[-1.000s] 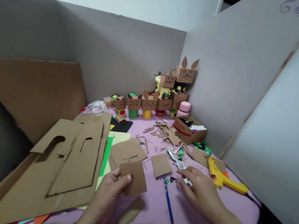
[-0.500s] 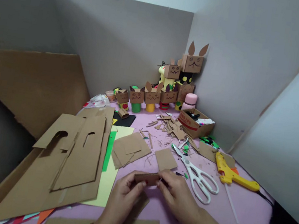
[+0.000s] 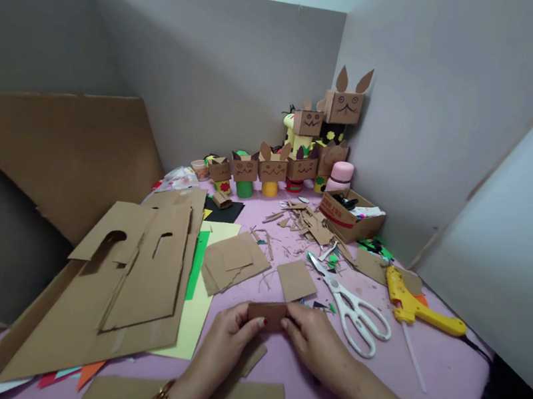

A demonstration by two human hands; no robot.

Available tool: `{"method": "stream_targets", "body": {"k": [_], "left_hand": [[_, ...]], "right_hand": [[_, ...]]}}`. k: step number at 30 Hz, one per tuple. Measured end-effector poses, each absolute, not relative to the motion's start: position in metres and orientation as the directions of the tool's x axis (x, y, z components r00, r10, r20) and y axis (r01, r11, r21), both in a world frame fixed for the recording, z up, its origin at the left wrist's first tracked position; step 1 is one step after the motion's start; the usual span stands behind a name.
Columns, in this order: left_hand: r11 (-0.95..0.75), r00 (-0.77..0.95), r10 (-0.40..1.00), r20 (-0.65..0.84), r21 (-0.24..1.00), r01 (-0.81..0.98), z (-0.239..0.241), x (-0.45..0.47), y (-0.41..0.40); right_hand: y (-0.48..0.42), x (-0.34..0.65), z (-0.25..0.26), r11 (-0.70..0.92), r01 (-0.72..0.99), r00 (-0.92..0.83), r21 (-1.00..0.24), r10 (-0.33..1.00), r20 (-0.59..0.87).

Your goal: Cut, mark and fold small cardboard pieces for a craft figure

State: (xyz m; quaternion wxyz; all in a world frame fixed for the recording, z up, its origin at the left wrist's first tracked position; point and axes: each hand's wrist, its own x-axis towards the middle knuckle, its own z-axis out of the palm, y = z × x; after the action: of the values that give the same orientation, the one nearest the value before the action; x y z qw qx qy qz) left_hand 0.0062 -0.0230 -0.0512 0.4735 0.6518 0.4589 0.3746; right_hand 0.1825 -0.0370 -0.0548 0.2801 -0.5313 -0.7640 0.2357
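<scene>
Head view: left hand (image 3: 224, 336) and right hand (image 3: 319, 344) pinch a small cardboard rectangle (image 3: 269, 310) by its ends, just above the pink table (image 3: 367, 391), near the scissors (image 3: 354, 313). Uneven finger pressure would likely crease it crookedly. Fingers hide its lower edge; any fold cannot be confirmed.

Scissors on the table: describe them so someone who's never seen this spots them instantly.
On the pink table, look between the right hand, which pinches a cardboard piece, and the yellow glue gun. The scissors lie flat there, blades pointing toward the cardboard scraps. They alone have big white loop handles.
</scene>
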Motion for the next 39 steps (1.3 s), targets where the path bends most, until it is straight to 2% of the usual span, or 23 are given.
{"method": "stream_targets", "body": {"k": [4, 6, 10, 13, 16, 27, 32, 36, 39], "left_hand": [[-0.113, 0.268, 0.962, 0.052, 0.97, 0.214, -0.052, 0.004, -0.025], [-0.065, 0.276, 0.961, 0.022, 0.987, 0.146, -0.049, 0.003, -0.027], [0.07, 0.321, 0.945, -0.067, 0.998, 0.005, -0.04, 0.003, -0.032], [0.133, 0.316, 0.942, -0.112, 0.99, -0.045, -0.035, 0.003, -0.035], [0.172, 0.324, 0.937, -0.131, 0.98, -0.1, -0.033, 0.004, -0.036], [0.173, 0.355, 0.927, -0.119, 0.977, -0.123, -0.031, 0.006, -0.039], [0.189, 0.323, 0.938, -0.124, 0.966, -0.177, -0.033, 0.002, -0.039], [0.195, 0.297, 0.945, -0.135, 0.964, -0.183, -0.03, 0.001, -0.038], [0.183, 0.28, 0.95, -0.139, 0.973, -0.138, -0.029, 0.001, -0.038]], "right_hand": [[-0.038, 0.182, -0.052, 0.342, 0.66, -0.283, -0.669, 0.938, 0.2], [-0.039, 0.181, -0.049, 0.334, 0.613, -0.282, -0.716, 0.939, 0.197], [-0.041, 0.178, -0.042, 0.15, 0.357, -0.288, -0.922, 0.957, 0.045], [-0.041, 0.176, -0.04, -0.004, 0.151, -0.341, -0.988, 0.939, -0.056], [-0.041, 0.176, -0.04, -0.078, 0.057, -0.344, -0.995, 0.934, -0.093], [-0.045, 0.175, -0.034, -0.065, -0.03, -0.355, -0.997, 0.934, -0.05], [-0.042, 0.179, -0.038, -0.052, -0.103, -0.262, -0.993, 0.965, -0.023], [-0.038, 0.183, -0.041, -0.142, -0.244, -0.206, -0.959, 0.974, -0.092], [-0.036, 0.183, -0.04, -0.17, -0.257, -0.213, -0.951, 0.97, -0.116]]}}
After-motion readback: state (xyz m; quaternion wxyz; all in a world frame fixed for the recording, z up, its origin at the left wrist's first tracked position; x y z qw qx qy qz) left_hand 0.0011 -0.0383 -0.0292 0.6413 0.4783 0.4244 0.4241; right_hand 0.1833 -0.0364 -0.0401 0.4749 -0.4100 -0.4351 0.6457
